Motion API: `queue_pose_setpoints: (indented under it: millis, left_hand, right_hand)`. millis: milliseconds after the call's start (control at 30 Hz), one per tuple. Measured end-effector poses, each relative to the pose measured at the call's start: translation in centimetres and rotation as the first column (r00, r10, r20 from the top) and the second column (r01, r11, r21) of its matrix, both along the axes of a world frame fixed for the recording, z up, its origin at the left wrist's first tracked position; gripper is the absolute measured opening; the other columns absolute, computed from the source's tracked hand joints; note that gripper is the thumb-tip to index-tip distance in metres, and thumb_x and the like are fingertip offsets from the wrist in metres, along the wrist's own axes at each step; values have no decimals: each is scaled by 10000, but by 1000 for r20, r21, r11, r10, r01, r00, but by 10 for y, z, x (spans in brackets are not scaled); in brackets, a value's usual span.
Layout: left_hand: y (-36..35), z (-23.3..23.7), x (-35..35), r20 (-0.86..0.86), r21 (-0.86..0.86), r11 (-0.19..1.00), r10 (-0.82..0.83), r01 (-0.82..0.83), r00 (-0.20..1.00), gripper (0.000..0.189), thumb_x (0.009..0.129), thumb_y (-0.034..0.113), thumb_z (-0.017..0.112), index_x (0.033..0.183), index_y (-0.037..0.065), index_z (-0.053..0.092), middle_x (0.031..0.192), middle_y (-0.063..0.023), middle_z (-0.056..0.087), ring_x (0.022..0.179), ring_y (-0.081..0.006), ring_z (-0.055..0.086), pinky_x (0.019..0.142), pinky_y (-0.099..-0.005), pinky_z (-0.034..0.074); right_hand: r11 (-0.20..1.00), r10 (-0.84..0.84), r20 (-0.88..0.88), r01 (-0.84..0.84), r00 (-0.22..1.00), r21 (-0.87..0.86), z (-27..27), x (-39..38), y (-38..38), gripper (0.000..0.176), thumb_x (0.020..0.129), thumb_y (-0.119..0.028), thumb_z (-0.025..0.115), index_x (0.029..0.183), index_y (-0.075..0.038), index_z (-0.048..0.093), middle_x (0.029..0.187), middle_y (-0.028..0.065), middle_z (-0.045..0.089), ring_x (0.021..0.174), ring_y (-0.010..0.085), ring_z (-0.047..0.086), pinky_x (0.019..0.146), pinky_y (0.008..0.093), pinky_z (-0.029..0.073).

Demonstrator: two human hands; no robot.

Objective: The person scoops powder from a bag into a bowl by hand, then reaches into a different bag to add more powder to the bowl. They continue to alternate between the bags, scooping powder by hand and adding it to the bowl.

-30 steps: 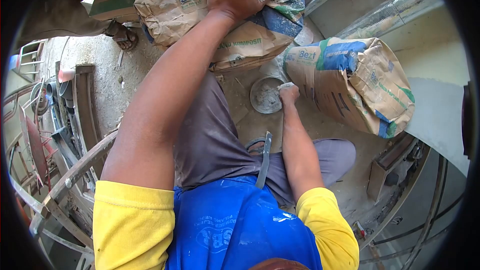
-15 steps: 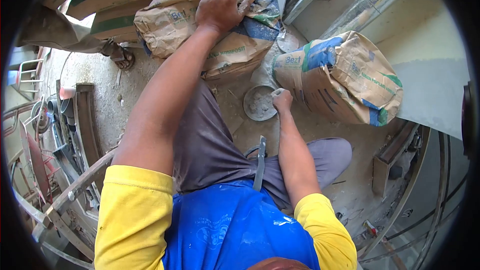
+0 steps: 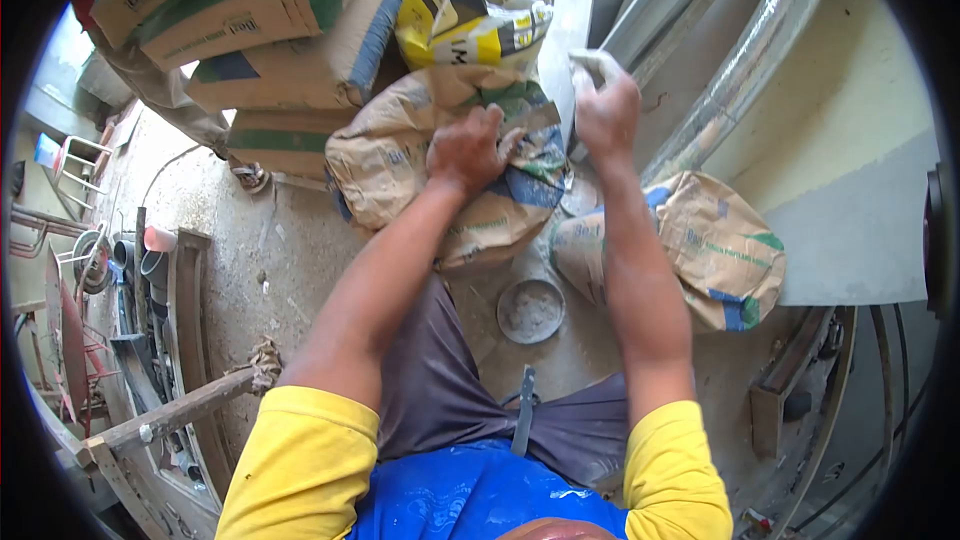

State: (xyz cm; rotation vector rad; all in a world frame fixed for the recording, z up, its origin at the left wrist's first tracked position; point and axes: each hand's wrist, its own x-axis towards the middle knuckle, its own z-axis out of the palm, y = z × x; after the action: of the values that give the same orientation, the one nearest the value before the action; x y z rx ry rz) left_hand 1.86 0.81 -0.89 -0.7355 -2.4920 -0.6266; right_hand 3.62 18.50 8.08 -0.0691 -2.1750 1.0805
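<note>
My left hand (image 3: 468, 150) rests on the crumpled brown paper bag (image 3: 385, 165), fingers curled around a flat grey blade (image 3: 540, 117) that sticks out to the right. My right hand (image 3: 607, 105) is raised further forward, with whitish fingertips and a gap between thumb and forefinger, beside the edge of an upright pale panel (image 3: 568, 15). Nothing shows between its fingers. A round bowl (image 3: 531, 311) of grey powder or paste sits on the floor between the bags. Partly behind my right forearm, a second brown bag (image 3: 725, 245) leans over.
Full bags (image 3: 250, 15) are stacked at the upper left, beside a yellow and black bag (image 3: 475, 10). A co-worker's foot (image 3: 250, 177) stands near the stack. Wooden bars (image 3: 190, 405) and a red wheelbarrow (image 3: 68, 340) are at the left. A foil-wrapped pipe (image 3: 745, 70) runs at upper right.
My right hand has moved from the bowl forward to the pale panel, and its fingers have opened. My left hand remains on the bag. The view has shifted, showing the yellow and black bag.
</note>
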Motion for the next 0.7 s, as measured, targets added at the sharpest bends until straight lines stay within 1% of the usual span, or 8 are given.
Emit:
queue_pose_setpoints:
  millis: [100, 300, 367, 400, 467, 533, 600, 700]
  left_hand:
    - [-1, -1, 0, 36, -12, 1000, -4, 5, 999, 373, 895, 460, 577, 976, 97, 552, 859, -137, 610, 713, -353, 648, 607, -466, 518]
    - [-3, 0, -4, 125, -84, 996, 4, 6, 992, 410, 890, 483, 569, 1018, 94, 543, 895, -134, 604, 731, -341, 649, 591, -461, 522]
    - [-2, 3, -1, 136, -97, 995, 2, 11, 991, 420, 891, 493, 564, 1023, 94, 546, 895, -140, 605, 735, -341, 650, 595, -458, 526]
    - [-3, 2, -1, 120, -95, 995, -2, 13, 993, 423, 891, 496, 562, 1023, 94, 549, 895, -142, 606, 733, -341, 650, 597, -456, 527]
    - [-3, 2, -3, 153, -79, 996, -19, 32, 988, 425, 890, 495, 565, 1019, 90, 558, 893, -151, 606, 737, -338, 651, 598, -449, 531]
    - [-3, 8, -1, 138, -83, 996, -8, 20, 990, 420, 887, 488, 571, 1011, 87, 560, 887, -151, 604, 730, -337, 651, 594, -447, 531]
    - [-4, 9, -2, 144, -88, 996, -9, 22, 990, 415, 885, 480, 576, 1004, 83, 563, 880, -151, 602, 723, -336, 651, 591, -445, 531]
    - [-4, 8, -3, 103, -40, 998, -43, 47, 994, 397, 880, 457, 584, 1000, 80, 561, 869, -144, 599, 701, -330, 650, 585, -445, 530]
  right_hand:
    - [985, 71, 27, -74, 997, 154, 34, -78, 0, 259, 807, -79, 594, 1034, -17, 702, 959, 191, 710, 910, 306, 699, 813, 351, 516]
    - [502, 718, 14, -504, 696, -703, 9, -215, 14, 326, 799, -34, 627, 1123, -37, 666, 831, -14, 619, 685, 71, 515, 582, 254, 426]
    - [733, 579, 100, -463, 809, -498, -42, -278, 17, 124, 751, -98, 665, 873, -80, 657, 757, -32, 565, 648, 81, 509, 536, 241, 387]
    - [414, 790, -19, -556, 612, -720, -72, -306, 36, 60, 745, -127, 669, 770, -100, 622, 724, -41, 532, 630, 87, 504, 514, 263, 379]
    - [762, 589, 449, -275, 672, -587, -44, -298, 4, 41, 731, -101, 654, 760, -128, 664, 677, -9, 557, 626, 110, 561, 507, 287, 418]
    - [920, 390, 479, -309, 786, -243, -72, -310, -17, 295, 901, -181, 509, 1087, -8, 658, 1053, 133, 637, 939, 245, 594, 800, 380, 487]
    - [862, 379, 335, -196, 863, -468, -198, -405, -1, 190, 825, -157, 605, 966, -59, 687, 980, 182, 697, 854, 353, 670, 785, 434, 532]
    - [847, 469, 488, -218, 736, -486, -145, -342, -27, 205, 835, -165, 599, 987, -53, 678, 996, 180, 690, 869, 341, 664, 793, 429, 528]
